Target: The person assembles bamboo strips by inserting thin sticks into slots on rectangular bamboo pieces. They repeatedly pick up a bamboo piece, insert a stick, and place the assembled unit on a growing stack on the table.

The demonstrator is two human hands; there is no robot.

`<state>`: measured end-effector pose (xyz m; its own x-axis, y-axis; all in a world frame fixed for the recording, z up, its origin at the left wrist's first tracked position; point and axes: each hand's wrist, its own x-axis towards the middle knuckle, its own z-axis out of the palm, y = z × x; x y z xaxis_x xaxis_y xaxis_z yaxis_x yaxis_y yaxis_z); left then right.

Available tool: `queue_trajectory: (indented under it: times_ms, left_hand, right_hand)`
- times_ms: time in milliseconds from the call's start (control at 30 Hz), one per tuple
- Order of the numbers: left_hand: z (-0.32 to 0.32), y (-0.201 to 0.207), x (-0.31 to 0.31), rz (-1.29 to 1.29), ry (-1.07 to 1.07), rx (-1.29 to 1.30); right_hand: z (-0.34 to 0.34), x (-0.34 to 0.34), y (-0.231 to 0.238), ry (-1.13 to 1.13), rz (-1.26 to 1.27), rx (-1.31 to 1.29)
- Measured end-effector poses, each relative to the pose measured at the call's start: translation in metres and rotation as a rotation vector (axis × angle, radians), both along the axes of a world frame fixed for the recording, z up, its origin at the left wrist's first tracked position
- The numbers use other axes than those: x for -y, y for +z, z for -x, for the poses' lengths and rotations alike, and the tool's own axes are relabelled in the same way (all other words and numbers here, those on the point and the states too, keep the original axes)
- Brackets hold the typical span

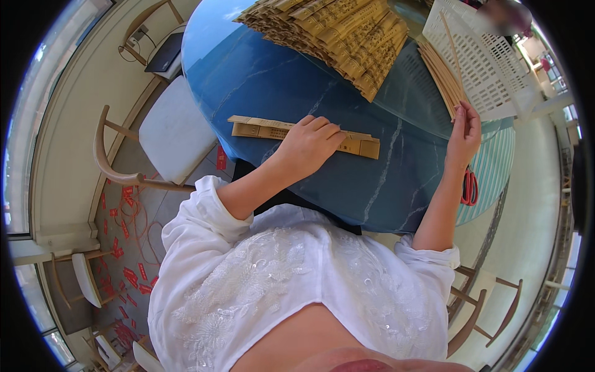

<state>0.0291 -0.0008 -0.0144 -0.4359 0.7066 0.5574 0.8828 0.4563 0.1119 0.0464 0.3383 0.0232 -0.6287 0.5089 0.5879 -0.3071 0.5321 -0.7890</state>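
Blue, marble-veined tabletop (347, 186) spreads beneath both hands. Beyond the left hand (312, 142) rises a heap of golden paper sleeves (338, 43); past the right hand (465, 127) stands a white basket (486, 74). One tan sleeve (365, 147) lies clamped under the left's curled fingers. Pale sticks (439, 77) reach the right fingertips; whether they pinch any, I cannot tell. Red-handled scissors (470, 187) lie beside the right forearm.

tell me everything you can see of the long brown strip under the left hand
The long, narrow brown strip looks like printed paper, with dark markings and what seem to be overlapping layers or folded flaps along its upper edge. It lies across the blue, pale-veined tabletop, slightly slanted, its right end nearer the person's body. The left hand is on it right of its middle, hiding that stretch; both ends show.
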Motion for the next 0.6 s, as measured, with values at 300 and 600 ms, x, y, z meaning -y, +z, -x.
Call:
queue_trajectory:
  times_ms: [300,600]
  left_hand:
    - [-0.012,-0.006,0.004,-0.079,0.021,0.029]
    - [-0.002,0.01,0.059,-0.062,0.233,0.204]
  right_hand:
    - [0.0,0.01,0.009,0.134,0.097,0.086]
    - [0.003,0.005,0.004,-0.191,-0.548,-0.147]
